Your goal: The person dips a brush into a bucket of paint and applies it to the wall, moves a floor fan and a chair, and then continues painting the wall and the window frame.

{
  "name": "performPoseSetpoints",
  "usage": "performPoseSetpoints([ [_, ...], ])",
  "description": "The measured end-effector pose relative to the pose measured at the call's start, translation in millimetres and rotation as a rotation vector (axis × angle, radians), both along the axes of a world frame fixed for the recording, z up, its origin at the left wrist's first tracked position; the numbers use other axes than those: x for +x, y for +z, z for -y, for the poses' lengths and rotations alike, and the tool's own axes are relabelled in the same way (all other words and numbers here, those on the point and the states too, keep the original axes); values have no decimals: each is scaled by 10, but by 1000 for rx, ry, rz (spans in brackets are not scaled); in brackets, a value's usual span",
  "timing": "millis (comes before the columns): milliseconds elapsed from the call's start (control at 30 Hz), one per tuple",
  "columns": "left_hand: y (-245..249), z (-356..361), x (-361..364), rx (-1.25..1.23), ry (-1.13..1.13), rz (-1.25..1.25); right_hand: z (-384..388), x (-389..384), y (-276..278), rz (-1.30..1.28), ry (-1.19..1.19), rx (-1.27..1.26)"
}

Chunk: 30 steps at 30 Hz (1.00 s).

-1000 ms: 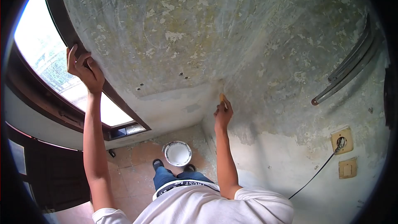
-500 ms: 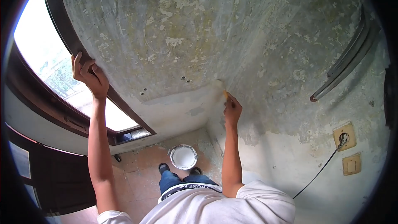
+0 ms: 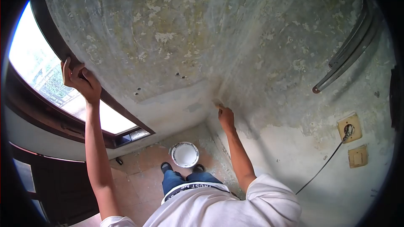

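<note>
My left hand (image 3: 85,83) is closed round the edge of the dark wooden window frame (image 3: 110,101), with its fingers on the window side. In my right hand (image 3: 227,118) is a small paintbrush (image 3: 217,103), its yellowish handle mostly hidden by the fingers. The brush head is blurred and lies at or very near the wall corner. Patchy grey-green wall (image 3: 168,38) with flaking spots spreads above, and a whiter coated band (image 3: 176,96) lies lower down, left of the brush. Several small dark holes show in the wall between my hands.
A white bucket (image 3: 185,154) with a pale inside stands on the tiled floor by my feet. To the right are a wall socket (image 3: 349,128) with a black cable, a switch (image 3: 358,157) and a dark metal bracket (image 3: 336,73) jutting from the wall.
My right hand and the paintbrush have moved down and slightly left along the corner. My left hand still grips the frame; the whole view has shifted a little.
</note>
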<state>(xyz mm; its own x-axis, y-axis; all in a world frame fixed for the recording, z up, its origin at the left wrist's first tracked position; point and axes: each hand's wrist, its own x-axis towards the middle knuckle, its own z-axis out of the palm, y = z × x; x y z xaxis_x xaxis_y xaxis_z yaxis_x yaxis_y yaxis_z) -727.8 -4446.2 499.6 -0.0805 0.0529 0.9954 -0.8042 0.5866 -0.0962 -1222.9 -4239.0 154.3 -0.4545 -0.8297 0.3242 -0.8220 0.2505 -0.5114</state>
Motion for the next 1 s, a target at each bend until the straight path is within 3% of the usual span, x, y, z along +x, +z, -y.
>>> performPoseSetpoints([
  [67, -41, 22, -45, 35, -137, -82, 137, -160, 476, -84, 25, -87],
  [100, -55, 13, -42, 43, -130, -87, 219, -97, 979, -105, 39, -198],
  [167, -52, 13, -44, 54, -102, -92, 47, 6, 1416, -75, 11, -279],
  [267, -44, 47, -35, 27, -82, -84, -10, 62, 1479, -47, -17, -445],
  [300, -63, 52, -9, 24, -58, -61, -37, 110, 1422, -40, -23, -523],
  [433, -94, 84, -12, 39, -100, -63, 304, -23, 374, -65, 29, -471],
  [567, -76, 143, 70, 43, -133, -28, 309, -69, -256, 44, 37, -375],
  [633, -38, 84, 2, -11, -41, -4, 161, -163, -457, 33, 11, -37],
  [667, 7, 8, -34, -33, 86, 33, 133, -277, -656, 31, 1, -35],
  [733, -7, 50, -37, -38, 6, 15, 219, -466, -1002, 31, 51, 147],
  [967, -12, 76, -28, -24, -69, -4, 256, -232, 805, 27, 1, 20],
  [1000, 10, 56, -34, -59, -33, 14, 139, -181, 917, 45, -20, -170],
])
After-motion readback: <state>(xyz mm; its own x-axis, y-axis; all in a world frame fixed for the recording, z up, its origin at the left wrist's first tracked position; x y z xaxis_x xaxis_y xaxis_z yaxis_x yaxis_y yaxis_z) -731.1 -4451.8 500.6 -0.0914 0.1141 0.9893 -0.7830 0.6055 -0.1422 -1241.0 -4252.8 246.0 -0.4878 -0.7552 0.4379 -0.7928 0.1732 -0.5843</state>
